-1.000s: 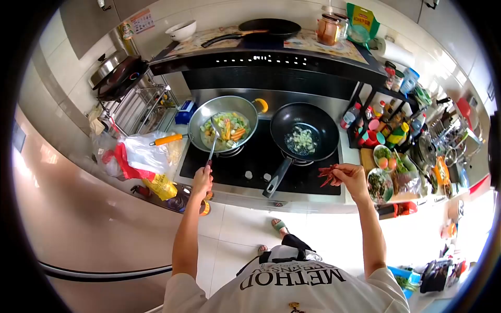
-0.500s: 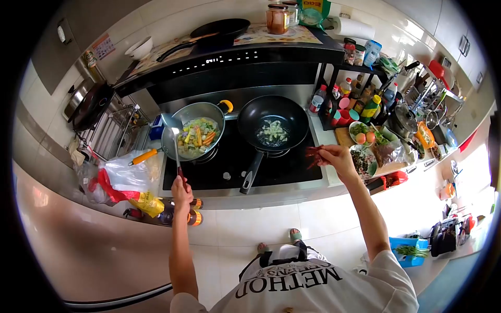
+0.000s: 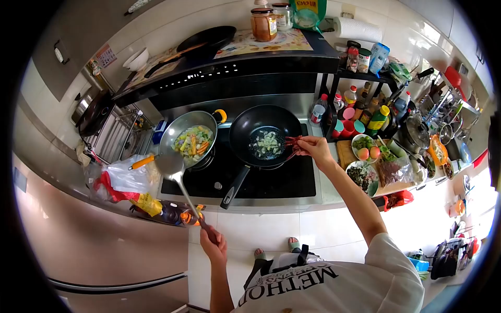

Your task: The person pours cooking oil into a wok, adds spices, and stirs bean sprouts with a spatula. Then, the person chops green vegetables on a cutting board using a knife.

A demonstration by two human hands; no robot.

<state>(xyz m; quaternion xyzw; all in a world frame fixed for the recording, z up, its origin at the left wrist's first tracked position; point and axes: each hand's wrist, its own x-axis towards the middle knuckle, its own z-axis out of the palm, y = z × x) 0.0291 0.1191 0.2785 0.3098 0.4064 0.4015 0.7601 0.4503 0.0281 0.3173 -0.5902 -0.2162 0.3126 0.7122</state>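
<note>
My left hand (image 3: 215, 249) is closed round the handle of a metal ladle (image 3: 171, 165), whose head is raised at the lower left edge of the steel wok. Mixed vegetables (image 3: 194, 143) lie in that steel wok (image 3: 169, 136). My right hand (image 3: 314, 150) pinches dried red chilies (image 3: 295, 146) at the right rim of the black wok (image 3: 245, 128). Chopped pale pieces (image 3: 267, 145) sit in oil at the bottom of the black wok, whose handle (image 3: 236, 187) points toward me.
A cutting board (image 3: 344, 152) on the right counter bears a plate of chopped food (image 3: 362, 178) and a bowl with fruit. Behind it stand bottles (image 3: 379, 119) and red cups. Plastic bags (image 3: 130, 175) lie left of the stove (image 3: 292, 183). Above, a range hood (image 3: 271, 65) juts out.
The ladle has come up out of the steel wok and back toward me with my left hand. My right hand has carried the chilies left to the black wok. The head view has shifted.
</note>
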